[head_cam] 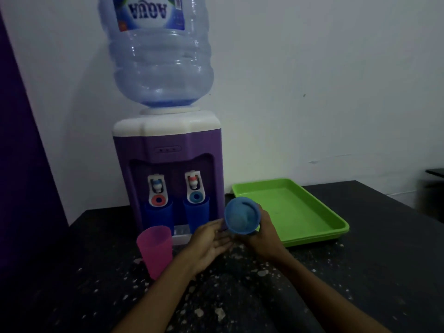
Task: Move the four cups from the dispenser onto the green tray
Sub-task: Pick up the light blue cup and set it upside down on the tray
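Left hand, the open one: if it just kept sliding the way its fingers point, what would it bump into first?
The left hand points up and to the right, at the blue cup held in the right hand. It would probably meet that cup first; its fingertips already look close to it or touching, though depth is hard to judge.

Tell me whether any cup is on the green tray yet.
No. The green tray holds nothing; the right hand holds a blue cup.

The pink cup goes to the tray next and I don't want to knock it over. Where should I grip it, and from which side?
Grip the pink cup around its upper wall, just below the rim, coming from the right with the free left hand. It stands upright and alone on the counter, mouth up, so its sides look open. It widens toward the top, so a high wrap should be less likely to slip.
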